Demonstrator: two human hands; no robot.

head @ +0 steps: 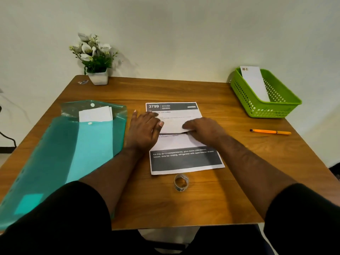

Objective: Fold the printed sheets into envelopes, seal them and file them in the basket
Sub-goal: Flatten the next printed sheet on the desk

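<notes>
In the head view, a printed sheet [184, 137] is lying in the middle of the wooden table [239, 190]. The left hand [143, 129] is lying flat on the sheet's left edge with its fingers straight, so its grip is wide and holding nothing. The right hand [200, 128] is resting on the middle of the sheet, where a raised fold is showing. Its fingertips are tucked under and hidden, so its grip cannot be told. The hands are covering most of the small print.

The green basket [287, 103] is sitting at the far right corner with a white envelope [254, 83] leaning inside. A teal folder [55, 153] is lying on the left, running off the table's edge, with white papers [95, 114] poking out. An orange pen [270, 132] is lying on the right. A small roll [181, 181], too blurry to name, is lying just below the sheet. A flower pot [97, 77] is standing at the back.
</notes>
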